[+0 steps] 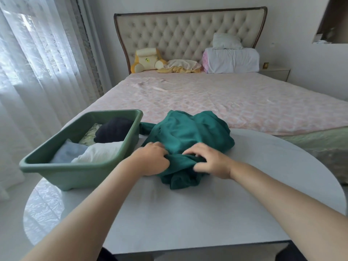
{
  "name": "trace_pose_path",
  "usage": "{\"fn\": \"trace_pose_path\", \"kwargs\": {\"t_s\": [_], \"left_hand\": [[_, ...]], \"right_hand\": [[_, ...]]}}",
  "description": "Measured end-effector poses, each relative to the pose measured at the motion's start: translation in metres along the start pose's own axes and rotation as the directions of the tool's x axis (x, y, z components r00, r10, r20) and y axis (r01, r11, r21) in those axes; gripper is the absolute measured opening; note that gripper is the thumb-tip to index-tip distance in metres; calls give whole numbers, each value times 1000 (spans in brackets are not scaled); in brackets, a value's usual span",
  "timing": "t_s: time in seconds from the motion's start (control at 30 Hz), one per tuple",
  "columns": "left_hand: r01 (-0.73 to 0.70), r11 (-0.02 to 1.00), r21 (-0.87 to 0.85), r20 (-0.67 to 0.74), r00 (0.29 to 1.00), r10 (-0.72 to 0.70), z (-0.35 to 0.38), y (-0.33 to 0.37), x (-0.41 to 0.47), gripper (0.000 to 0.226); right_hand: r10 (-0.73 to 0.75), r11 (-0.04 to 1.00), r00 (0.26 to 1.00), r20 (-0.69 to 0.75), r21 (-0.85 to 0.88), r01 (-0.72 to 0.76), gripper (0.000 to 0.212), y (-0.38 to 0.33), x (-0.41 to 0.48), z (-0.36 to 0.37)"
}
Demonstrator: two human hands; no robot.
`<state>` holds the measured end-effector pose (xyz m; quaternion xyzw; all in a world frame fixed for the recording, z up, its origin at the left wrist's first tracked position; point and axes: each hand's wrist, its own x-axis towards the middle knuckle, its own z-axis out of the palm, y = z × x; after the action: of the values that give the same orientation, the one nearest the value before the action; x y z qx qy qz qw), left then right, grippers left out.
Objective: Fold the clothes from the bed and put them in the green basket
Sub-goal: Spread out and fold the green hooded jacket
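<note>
1. Teal garment (190, 132) lies bunched in the middle of the frame on the white bench (188, 213), its far side toward the bed (207, 97)
2. Left hand (150, 160) has its fingers curled into the cloth at the garment's near left edge, gripping a fold
3. Right hand (211, 162) clutches the same near edge close beside it, fingers bent over the bunched fabric
4. Green basket (66, 176) sits at centre left on the bench, just beside the garment, holding a navy piece (113, 129), a floral piece (90, 133), a light blue piece (69, 152) and a white piece (101, 152)
5. Pink cover spreads over the bed across the upper half, with pillows (231, 60) at the headboard (188, 32)
</note>
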<state>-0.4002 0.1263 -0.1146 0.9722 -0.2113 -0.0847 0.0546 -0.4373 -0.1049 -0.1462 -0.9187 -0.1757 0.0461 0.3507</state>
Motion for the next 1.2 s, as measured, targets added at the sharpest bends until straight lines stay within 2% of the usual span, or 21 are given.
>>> {"fn": "trace_pose_path", "kwargs": {"t_s": [0.07,0.1,0.13,0.2,0.27,0.33,0.43,0.53,0.57,0.63,0.7,0.8,0.87,0.93,1.0,1.07,1.13,1.2], "left_hand": [[-62,997,44,-177,982,69,2,17,-5,49],[-111,993,48,-243,963,119,6,26,-7,52],[-165,985,45,-262,950,171,10,33,-9,58],[-227,971,77,-177,955,237,21,44,-6,81],[-219,952,216,-70,968,239,32,46,5,95],[-206,946,250,-51,973,225,37,44,16,80],[-286,953,98,-130,946,297,34,40,24,44],[-293,956,-4,-244,928,283,16,32,22,40],[-272,961,-52,-279,928,248,9,27,20,39],[-213,971,-110,-319,933,169,0,17,15,38],[-153,983,-102,-322,940,113,-5,10,11,37],[-53,998,-14,-339,940,45,-15,5,6,35],[73,991,109,-352,935,-30,-22,5,2,33],[181,963,200,-371,924,-97,-25,5,-3,30],[195,954,229,-390,916,-93,-26,5,-6,30],[149,954,262,-415,909,-28,-24,3,-9,36],[88,963,254,-459,888,39,-24,4,-12,43],[-31,988,150,-560,821,111,-24,7,-17,46]], "right_hand": [[16,999,995,-101,44,-12,52,9,0,-12],[32,999,984,-175,-26,-37,55,17,1,-17],[57,981,973,-222,-167,-96,63,25,1,-22],[158,831,969,-189,-505,-234,92,42,2,-25],[265,689,955,-135,-666,-285,114,55,2,-24],[249,627,956,-158,-726,-283,121,60,6,-22],[126,599,957,-261,-749,-283,124,59,20,-18],[46,603,953,-300,-752,-265,119,64,31,-13],[33,620,949,-312,-739,-265,111,64,33,-12],[19,728,938,-347,-638,-251,84,64,38,-13],[-5,854,936,-353,-488,-180,53,62,39,-15],[24,929,956,-292,-346,-129,23,46,33,-18],[34,970,980,-198,-231,-80,19,27,29,-23],[8,1000,999,-42,-12,-8,13,3,25,-31],[-24,975,995,92,224,3,17,-17,17,-40],[-62,922,981,184,386,-14,26,-27,11,-46],[-73,919,983,171,394,0,28,-29,10,-46],[-29,963,999,22,267,22,29,-22,16,-42]]}}
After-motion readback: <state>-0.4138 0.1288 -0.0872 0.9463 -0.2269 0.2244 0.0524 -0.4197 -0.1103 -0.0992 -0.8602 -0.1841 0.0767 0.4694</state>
